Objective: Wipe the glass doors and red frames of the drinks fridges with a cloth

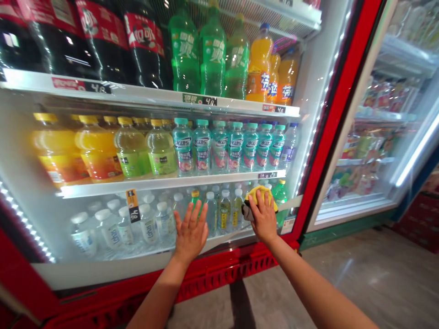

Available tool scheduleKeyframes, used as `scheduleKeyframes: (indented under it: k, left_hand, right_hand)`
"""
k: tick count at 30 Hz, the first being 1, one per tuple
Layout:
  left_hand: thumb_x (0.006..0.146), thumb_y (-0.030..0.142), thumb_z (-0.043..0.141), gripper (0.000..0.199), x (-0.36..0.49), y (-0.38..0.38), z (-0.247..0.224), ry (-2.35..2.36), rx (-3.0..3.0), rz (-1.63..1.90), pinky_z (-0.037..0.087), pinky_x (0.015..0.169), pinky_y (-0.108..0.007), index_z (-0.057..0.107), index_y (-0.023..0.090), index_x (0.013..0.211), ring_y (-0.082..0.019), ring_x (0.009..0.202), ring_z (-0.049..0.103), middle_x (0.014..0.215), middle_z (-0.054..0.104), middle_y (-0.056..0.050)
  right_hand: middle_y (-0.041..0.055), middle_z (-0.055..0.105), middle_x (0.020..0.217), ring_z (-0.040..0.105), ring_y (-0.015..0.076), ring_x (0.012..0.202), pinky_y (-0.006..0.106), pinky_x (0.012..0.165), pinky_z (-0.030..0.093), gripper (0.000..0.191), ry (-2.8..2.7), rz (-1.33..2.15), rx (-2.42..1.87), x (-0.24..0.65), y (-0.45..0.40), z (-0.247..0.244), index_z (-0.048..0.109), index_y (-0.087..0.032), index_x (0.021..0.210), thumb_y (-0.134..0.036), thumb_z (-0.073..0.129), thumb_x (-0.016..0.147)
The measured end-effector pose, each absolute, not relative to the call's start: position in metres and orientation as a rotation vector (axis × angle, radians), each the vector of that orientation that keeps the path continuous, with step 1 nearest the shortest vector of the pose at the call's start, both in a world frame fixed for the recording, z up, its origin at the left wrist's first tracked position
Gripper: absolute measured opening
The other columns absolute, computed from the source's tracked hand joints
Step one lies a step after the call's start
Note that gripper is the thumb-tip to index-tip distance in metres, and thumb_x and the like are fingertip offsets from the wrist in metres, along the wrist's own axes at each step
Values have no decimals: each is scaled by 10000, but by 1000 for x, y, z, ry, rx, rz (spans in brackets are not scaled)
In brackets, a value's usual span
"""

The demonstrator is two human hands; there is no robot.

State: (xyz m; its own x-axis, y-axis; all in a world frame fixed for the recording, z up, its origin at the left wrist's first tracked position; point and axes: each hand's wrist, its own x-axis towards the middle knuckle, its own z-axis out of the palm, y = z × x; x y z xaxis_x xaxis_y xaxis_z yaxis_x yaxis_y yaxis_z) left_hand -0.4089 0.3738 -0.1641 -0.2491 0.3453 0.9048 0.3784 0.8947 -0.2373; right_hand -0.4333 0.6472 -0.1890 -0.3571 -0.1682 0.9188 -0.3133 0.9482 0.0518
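Observation:
A glass-fronted drinks cooler with a red frame (pixel 338 87) fills most of the view. My left hand (pixel 191 228) lies flat against the glass with its fingers spread, in front of the lowest row of bottles, and holds nothing. To its right, my right hand (pixel 263 214) presses a yellow and grey cloth (pixel 255 192) to the glass near the lower right corner. The cloth bunches out above and to the left of the fingers; the palm side of that hand is hidden.
Behind the glass, shelves hold cola bottles (pixel 144 41), green bottles (pixel 185 55), orange drinks (pixel 99 155) and water bottles (pixel 84 237). A second cooler (pixel 360 208) stands at the right. Grey floor (pixel 346 269) shows below, with red boxes (pixel 418 219) at the far right.

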Motion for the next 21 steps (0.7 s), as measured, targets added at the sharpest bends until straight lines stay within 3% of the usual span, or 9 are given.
scheduleKeyframes:
  k: [5,9,13,17,21]
  left_hand:
    - [928,179,593,805,-413,390,-169,-1901,-552,-111,-18,1293,-576,212,321,1623,-257,1539,298,1567,491,-83]
    - [918,168,588,802,-416,406,-167,-1947,-596,-131,-47,1288,-564,230,320,1620,-249,1544,283,1582,467,-75]
    - [919,162,581,822,-417,421,-160,-1986,-618,-104,-37,1289,-558,191,305,1629,-248,1554,249,1610,415,-76]
    - [913,150,587,845,-420,439,-161,-1984,-632,-121,-33,1292,-554,172,313,1631,-255,1555,242,1627,384,-70]
    - [901,136,594,873,-423,459,-166,-1990,-651,-99,-47,1293,-541,150,304,1634,-255,1558,238,1635,363,-76]
  right_hand:
    - [24,361,1656,160,299,1580,622,1240,237,794,-1996,5,592,-433,647,-187,406,-348,1555,-34,527,836]
    - [33,172,1718,79,330,1590,632,1236,248,951,-1993,206,373,-441,673,-164,250,-313,1622,-18,521,760]
    - [80,-32,1730,6,390,1583,699,1173,314,1073,-1949,328,127,-442,689,-190,58,-263,1650,10,511,717]
    - [89,-95,1725,-50,427,1572,717,1171,292,1066,-2001,213,237,-438,681,-203,111,-247,1649,-26,585,720]
    - [65,-19,1736,-28,395,1582,670,1214,248,1009,-2051,188,195,-443,695,-177,236,-269,1624,-60,626,718]
